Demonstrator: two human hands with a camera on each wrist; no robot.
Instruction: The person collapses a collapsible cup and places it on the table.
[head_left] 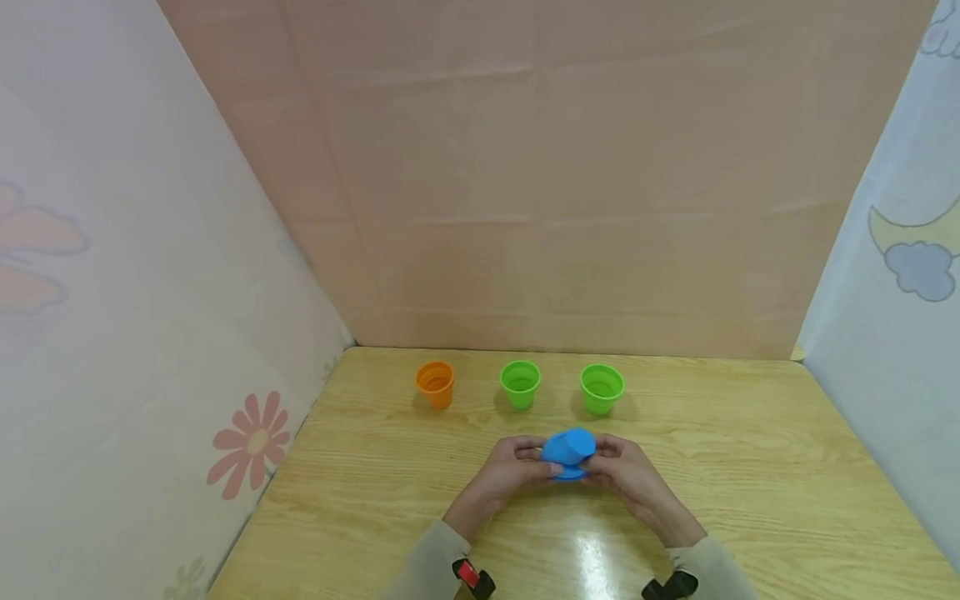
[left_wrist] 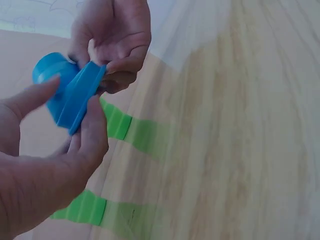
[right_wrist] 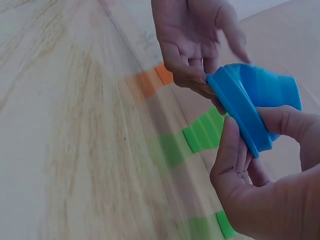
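Note:
A blue collapsible cup [head_left: 567, 448] is between my two hands, just above the table. It is partly folded, its wide rim facing down and the narrow end sticking up at a tilt. From the left side, my left hand [head_left: 512, 468] pinches it; in the left wrist view the thumb lies on the cup's wall [left_wrist: 60, 82] and the fingers sit under the rim. My right hand [head_left: 628, 475] grips the opposite side, and the right wrist view has its thumb pressed to the wall above the rim [right_wrist: 245, 117], fingertips beneath.
Beyond my hands, an orange cup [head_left: 435, 384] and two green cups, one in the middle [head_left: 521, 383] and one at the right [head_left: 602, 388], stand upright in a row on the wooden table [head_left: 750, 467]. A brown panel [head_left: 570, 183] rises behind, with printed sheets at both sides.

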